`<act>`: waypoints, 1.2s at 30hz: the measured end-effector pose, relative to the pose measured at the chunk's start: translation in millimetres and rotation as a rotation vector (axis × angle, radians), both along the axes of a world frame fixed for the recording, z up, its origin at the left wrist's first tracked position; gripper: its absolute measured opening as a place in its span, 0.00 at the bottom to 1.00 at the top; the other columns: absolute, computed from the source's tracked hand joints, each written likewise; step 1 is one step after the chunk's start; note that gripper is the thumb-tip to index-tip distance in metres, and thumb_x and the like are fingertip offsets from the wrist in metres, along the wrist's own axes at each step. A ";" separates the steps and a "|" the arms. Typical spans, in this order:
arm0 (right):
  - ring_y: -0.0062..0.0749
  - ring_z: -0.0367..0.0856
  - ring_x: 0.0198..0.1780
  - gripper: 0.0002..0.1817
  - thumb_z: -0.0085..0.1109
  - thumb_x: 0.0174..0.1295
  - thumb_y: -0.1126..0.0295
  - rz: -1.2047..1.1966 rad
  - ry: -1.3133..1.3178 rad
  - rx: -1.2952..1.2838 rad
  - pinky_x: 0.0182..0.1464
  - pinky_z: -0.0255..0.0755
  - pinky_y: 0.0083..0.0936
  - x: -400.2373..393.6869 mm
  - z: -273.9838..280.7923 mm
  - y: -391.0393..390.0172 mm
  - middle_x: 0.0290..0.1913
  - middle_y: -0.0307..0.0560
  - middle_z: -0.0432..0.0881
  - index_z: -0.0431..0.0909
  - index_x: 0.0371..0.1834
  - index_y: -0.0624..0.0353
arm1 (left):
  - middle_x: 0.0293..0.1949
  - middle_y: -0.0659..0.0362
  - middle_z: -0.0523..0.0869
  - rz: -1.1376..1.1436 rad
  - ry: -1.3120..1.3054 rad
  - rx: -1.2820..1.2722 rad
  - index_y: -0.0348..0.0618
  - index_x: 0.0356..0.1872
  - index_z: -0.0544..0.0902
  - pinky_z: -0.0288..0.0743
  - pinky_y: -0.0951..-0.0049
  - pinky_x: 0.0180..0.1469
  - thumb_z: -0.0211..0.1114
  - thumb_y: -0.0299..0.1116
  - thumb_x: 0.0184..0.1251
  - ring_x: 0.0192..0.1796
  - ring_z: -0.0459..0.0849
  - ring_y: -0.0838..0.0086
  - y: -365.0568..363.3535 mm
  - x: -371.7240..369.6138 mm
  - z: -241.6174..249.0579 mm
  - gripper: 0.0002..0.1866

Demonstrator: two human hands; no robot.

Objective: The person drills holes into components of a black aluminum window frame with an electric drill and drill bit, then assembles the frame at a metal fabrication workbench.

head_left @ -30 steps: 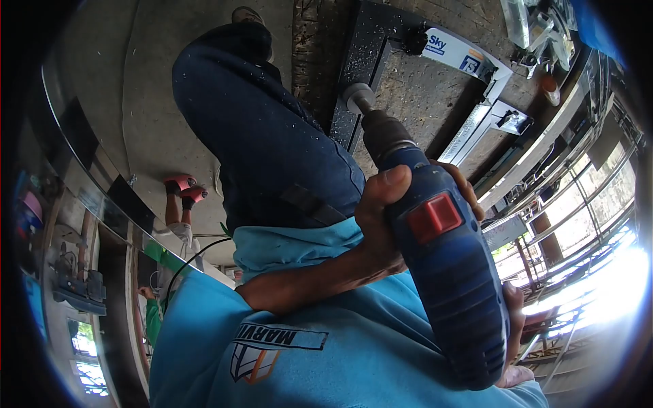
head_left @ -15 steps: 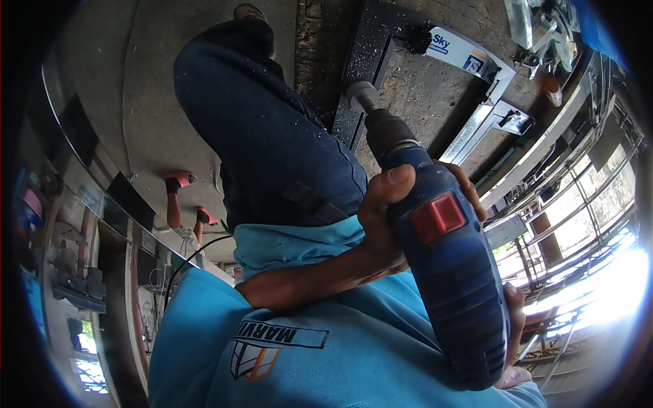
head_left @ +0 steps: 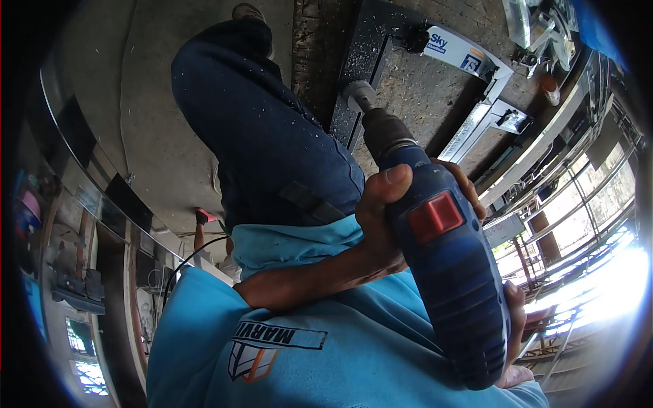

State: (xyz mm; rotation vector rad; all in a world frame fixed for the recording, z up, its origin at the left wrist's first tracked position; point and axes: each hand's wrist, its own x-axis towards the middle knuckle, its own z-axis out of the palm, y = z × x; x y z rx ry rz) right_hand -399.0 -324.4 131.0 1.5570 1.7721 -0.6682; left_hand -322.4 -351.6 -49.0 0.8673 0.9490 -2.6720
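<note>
A blue power drill [head_left: 452, 272] with a red switch fills the right half of the view, tilted with its chuck up and to the left. My left hand [head_left: 381, 214] is wrapped around the front of its body, thumb on top and fingers on the far side. At the rear my right hand [head_left: 515, 313] grips it, mostly hidden behind the housing. A cylindrical hole saw [head_left: 357, 95] in the chuck meets a black metal profile [head_left: 377, 24] sprinkled with pale shavings. Whether it has cut in cannot be made out.
White-and-blue labelled profile pieces [head_left: 452, 49] lie beside the black one on a worn board. Plastic bags and an orange-topped container [head_left: 550, 88] sit at upper right. My bent leg [head_left: 265, 129] is left of the work. Another person's leg and red shoe [head_left: 204, 216] show beyond.
Both hands keep their hold on the drill, with only a slight shift of the view. In the background, one of the other person's two red shoes has gone out of sight.
</note>
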 end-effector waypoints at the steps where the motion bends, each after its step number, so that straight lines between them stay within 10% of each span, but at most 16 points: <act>1: 0.44 0.84 0.41 0.40 0.50 0.59 0.40 -0.001 -0.001 0.000 0.48 0.81 0.34 -0.9 2.8 2.1 0.45 0.61 0.82 0.67 0.57 0.71 | 0.30 0.43 0.84 0.001 -0.002 0.000 0.26 0.37 0.77 0.83 0.72 0.32 0.54 0.65 0.51 0.27 0.86 0.65 -1.5 -0.2 0.3 0.40; 36: 0.46 0.85 0.41 0.41 0.51 0.58 0.39 -0.078 -0.004 -0.009 0.47 0.82 0.36 -0.7 -9.3 1.8 0.46 0.62 0.81 0.67 0.58 0.72 | 0.30 0.45 0.84 0.004 0.000 0.093 0.27 0.37 0.77 0.82 0.72 0.31 0.55 0.64 0.50 0.27 0.85 0.66 -5.2 -0.8 3.4 0.38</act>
